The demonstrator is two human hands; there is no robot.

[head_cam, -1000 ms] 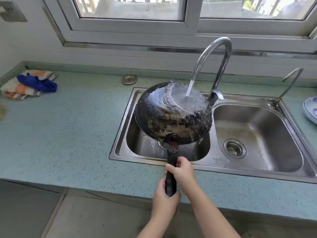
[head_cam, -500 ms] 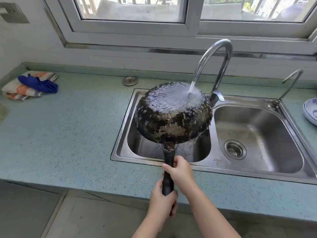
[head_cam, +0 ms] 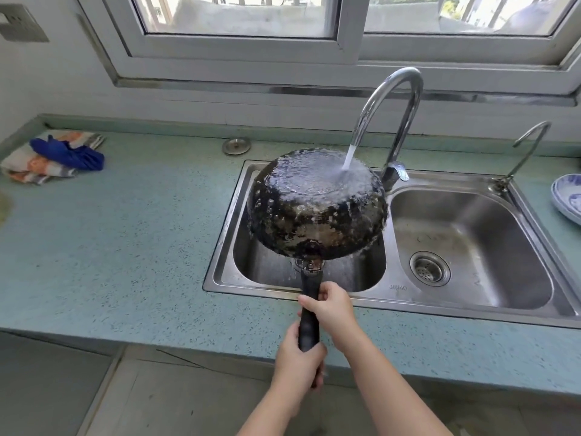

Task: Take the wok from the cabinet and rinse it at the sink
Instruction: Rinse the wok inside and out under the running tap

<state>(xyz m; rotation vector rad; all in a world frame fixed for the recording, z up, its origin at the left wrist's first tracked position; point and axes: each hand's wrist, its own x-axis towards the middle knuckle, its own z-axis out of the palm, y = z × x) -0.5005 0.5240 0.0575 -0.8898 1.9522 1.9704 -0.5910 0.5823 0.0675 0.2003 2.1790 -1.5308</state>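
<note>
A blue-green speckled counter (head_cam: 119, 253) runs under the window (head_cam: 345, 29). Set into it is a steel double sink (head_cam: 471, 297), with a drain strainer (head_cam: 429, 268) in the right basin. The blackened wok (head_cam: 314, 212) is held upside down over the left basin, its handle (head_cam: 309, 313) pointing toward the person. The tall faucet (head_cam: 396, 105) pours water (head_cam: 349, 157) onto the upturned bottom, and the water sheets across it and drips from the rim into the basin. The left hand (head_cam: 298, 363) is clenched around the end of the handle; the right hand (head_cam: 333, 309) grips the handle nearer the wok. A folded cloth (head_cam: 53, 158) with a blue rag (head_cam: 70, 154) on it lies at the counter's far left. A blue-patterned dish (head_cam: 567, 196) sits at the right edge. A small faucet (head_cam: 525, 152) stands at the sink's right corner, and a round metal cap (head_cam: 236, 145) lies behind the sink.
</note>
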